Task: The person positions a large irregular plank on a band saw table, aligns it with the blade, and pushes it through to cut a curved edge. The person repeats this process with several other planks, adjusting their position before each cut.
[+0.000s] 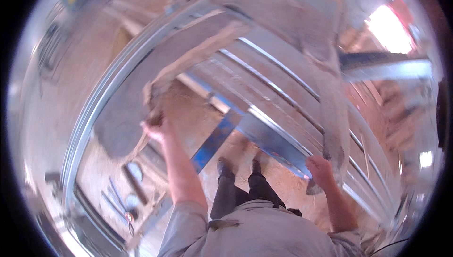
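Grey shirt fabric fills the bottom of my view, and past it I see dark trousers and two boots standing on sandy ground. I use the blue-painted steel beam [214,139] as my landmark: it runs diagonally just beyond the feet. Up and left of the beam, my left hand [155,127] is raised and appears closed around the ragged lower end of a large grey sheet [141,82], a curved, rough-edged panel that arches overhead. The picture is blurred, so I cannot make out the fingers exactly. Right of the beam, my right hand [321,169] seems clamped on the sheet's other edge, where it hangs down beside long silvery metal rails [283,92] that cross behind the beam. So the sheet is held aloft between both hands, above the beam and the rails.

To carry this step well, I judge that both grips should stay firm and level so the panel does not twist or crack along its torn edge, and the feet should stay clear of the beam. Left of the beam, farther off, a few small tools [127,200] lie on the ground. Beyond the rails, bright daylight glares at the upper right.
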Action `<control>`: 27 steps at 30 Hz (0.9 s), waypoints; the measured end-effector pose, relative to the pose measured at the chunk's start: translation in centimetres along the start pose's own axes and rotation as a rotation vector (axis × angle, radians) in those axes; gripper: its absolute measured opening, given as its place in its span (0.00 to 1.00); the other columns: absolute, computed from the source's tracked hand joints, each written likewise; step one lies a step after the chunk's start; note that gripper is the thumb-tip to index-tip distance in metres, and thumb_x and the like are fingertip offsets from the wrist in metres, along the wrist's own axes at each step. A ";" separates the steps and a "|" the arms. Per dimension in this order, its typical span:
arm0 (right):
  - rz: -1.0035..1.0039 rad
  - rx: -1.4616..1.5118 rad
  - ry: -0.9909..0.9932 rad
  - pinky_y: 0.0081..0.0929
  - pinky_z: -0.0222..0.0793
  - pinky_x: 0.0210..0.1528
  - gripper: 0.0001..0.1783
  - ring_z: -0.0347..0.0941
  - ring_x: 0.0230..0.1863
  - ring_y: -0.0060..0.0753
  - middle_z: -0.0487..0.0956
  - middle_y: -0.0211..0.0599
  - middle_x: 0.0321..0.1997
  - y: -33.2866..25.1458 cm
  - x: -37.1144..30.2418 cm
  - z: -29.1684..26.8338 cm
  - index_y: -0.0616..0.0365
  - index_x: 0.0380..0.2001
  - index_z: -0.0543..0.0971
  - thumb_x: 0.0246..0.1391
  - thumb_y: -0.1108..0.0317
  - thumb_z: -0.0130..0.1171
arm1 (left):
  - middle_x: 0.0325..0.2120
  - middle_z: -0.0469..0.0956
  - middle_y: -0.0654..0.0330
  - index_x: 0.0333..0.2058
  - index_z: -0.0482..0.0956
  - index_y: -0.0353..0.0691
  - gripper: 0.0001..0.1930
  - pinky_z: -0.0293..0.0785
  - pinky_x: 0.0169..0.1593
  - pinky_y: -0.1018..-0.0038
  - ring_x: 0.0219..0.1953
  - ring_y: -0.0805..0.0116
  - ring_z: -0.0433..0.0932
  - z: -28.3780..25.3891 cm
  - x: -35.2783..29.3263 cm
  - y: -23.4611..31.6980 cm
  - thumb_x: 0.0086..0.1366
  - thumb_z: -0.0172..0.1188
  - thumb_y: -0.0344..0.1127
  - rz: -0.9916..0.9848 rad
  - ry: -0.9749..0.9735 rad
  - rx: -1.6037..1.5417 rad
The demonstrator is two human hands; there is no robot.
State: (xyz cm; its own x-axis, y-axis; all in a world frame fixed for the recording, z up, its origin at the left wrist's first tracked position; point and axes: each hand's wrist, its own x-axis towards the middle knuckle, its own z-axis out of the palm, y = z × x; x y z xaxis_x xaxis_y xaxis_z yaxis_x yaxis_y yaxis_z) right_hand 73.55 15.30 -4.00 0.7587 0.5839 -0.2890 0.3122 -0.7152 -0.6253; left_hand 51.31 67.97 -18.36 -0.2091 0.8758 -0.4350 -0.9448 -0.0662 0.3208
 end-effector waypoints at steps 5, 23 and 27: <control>-0.090 0.147 -0.038 0.23 0.73 0.34 0.10 0.77 0.31 0.23 0.80 0.37 0.30 -0.4 2.6 3.5 0.68 0.36 0.80 0.57 0.71 0.57 | 0.31 0.81 0.58 0.31 0.79 0.40 0.10 0.74 0.44 0.59 0.37 0.59 0.77 -1.1 -0.6 0.5 0.62 0.57 0.40 -0.112 -0.084 -0.078; -0.955 -0.220 -0.283 0.45 0.62 0.61 0.24 0.70 0.55 0.53 0.79 0.51 0.45 -20.0 14.3 20.2 0.63 0.47 0.78 0.47 0.63 0.66 | 0.29 0.80 0.65 0.30 0.78 0.46 0.06 0.74 0.47 0.61 0.37 0.66 0.78 -4.4 -7.3 4.4 0.65 0.59 0.38 -0.233 0.086 -0.125; -1.002 -0.462 -0.380 0.46 0.57 0.61 0.24 0.71 0.52 0.49 0.80 0.48 0.43 -19.0 17.0 25.6 0.60 0.41 0.81 0.48 0.52 0.64 | 0.33 0.81 0.63 0.34 0.78 0.47 0.07 0.73 0.49 0.61 0.39 0.65 0.78 -3.4 -9.5 5.6 0.67 0.57 0.42 -0.198 0.063 -0.115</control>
State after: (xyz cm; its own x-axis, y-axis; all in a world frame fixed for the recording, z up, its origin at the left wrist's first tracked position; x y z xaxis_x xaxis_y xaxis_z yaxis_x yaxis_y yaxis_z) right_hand 65.83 48.65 -15.56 -0.1407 0.9880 -0.0630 0.9124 0.1047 -0.3957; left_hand 47.16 57.67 -15.29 -0.0284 0.8458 -0.5327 -0.9908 0.0469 0.1272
